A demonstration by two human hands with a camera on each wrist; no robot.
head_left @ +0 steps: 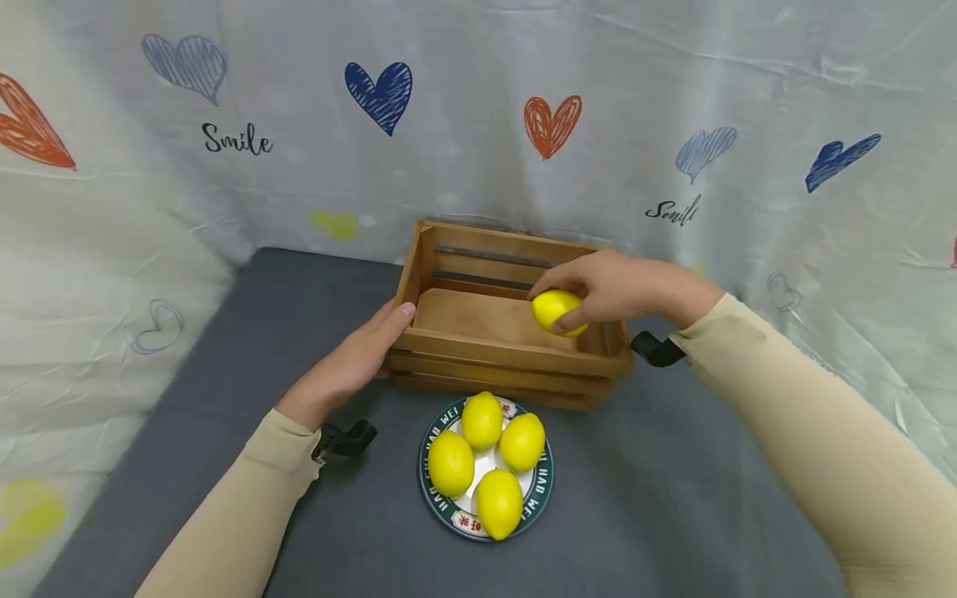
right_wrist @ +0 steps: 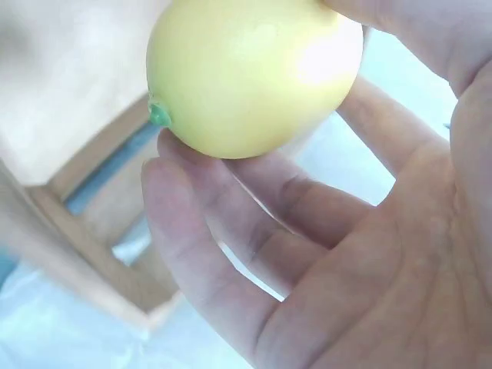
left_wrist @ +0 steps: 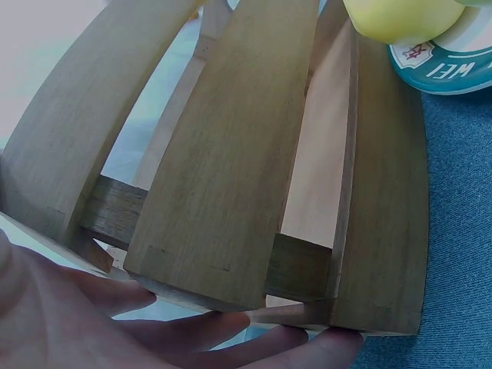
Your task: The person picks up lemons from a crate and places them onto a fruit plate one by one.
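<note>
My right hand (head_left: pixel 616 286) holds a yellow lemon (head_left: pixel 555 309) between thumb and fingers, over the right end of a slatted wooden crate (head_left: pixel 501 353). In the right wrist view the lemon (right_wrist: pixel 254 73) shows a small green tip, with the fingertips under it. At the crate's left end, my left hand (head_left: pixel 347 365) grips the wall, its thumb over the top edge. The left wrist view shows its fingers (left_wrist: pixel 231 346) along the outside of that end. The part of the crate's floor that shows is bare wood.
In front of the crate stands a round plate (head_left: pixel 429 498) with a dark green patterned rim, bearing several lemons (head_left: pixel 499 502). All of it is on a dark grey cloth (head_left: pixel 336 531). A white curtain (head_left: pixel 463 149) printed with hearts hangs close behind the crate.
</note>
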